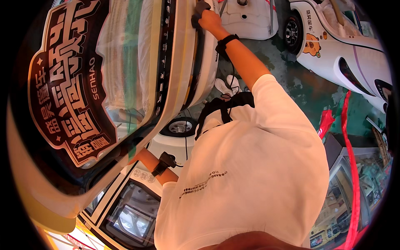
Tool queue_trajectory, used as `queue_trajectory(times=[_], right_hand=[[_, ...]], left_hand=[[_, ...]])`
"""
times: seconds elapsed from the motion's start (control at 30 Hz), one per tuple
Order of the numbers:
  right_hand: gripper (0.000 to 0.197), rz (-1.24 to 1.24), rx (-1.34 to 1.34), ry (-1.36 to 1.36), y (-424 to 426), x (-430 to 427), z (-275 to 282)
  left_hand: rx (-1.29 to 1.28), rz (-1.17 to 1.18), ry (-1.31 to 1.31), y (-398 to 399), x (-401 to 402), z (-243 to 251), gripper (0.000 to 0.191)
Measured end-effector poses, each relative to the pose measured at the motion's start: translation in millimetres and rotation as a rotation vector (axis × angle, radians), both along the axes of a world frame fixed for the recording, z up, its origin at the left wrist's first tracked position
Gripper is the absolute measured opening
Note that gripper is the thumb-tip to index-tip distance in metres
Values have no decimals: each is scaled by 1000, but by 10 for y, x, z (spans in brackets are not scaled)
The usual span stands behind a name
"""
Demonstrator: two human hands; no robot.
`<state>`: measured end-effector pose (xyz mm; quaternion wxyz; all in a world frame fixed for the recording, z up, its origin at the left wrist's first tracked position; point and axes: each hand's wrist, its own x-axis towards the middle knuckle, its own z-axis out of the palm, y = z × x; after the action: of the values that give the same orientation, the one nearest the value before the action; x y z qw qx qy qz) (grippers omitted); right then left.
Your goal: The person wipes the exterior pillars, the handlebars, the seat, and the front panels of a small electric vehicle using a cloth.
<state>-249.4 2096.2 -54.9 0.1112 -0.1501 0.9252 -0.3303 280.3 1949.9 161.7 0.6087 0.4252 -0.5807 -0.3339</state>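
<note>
My right hand [210, 22] grips a dark grey cloth [199, 13] and presses it to the pale front panel [207, 62] of a small vehicle. Beside the panel is the vehicle's windscreen [125, 56], with plastic-wrapped material visible behind the glass. A large brown sticker [73, 84] bearing writing covers part of the screen. My left hand [136, 156] is at the lower edge of the windscreen. Most of it is hidden or blurred there, so its fingers cannot be made out. Black straps with a small device [168, 160] sit on my wrists.
A white open vehicle [337, 47] with a bear decal stands at the right. Another white vehicle [179, 142] is close on my left. Red ribbon [350, 150] hangs before glazed bodywork [328, 193]. Thin black cables [186, 147] run along my body. The floor [300, 87] is green and worn.
</note>
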Motion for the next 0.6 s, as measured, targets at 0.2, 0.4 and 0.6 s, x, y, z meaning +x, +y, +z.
queue_trajectory(times=[0.2,0.4,0.6], right_hand=[[22,246,71,-108,265,618,91],[24,277,25,-204,360,1078,204],[20,277,162,-35,216,314,181]], left_hand=[[0,76,-51,227,254,-29,48],[-12,120,-92,228,295,-61,48],[-66,125,-108,131,156,-41,48]])
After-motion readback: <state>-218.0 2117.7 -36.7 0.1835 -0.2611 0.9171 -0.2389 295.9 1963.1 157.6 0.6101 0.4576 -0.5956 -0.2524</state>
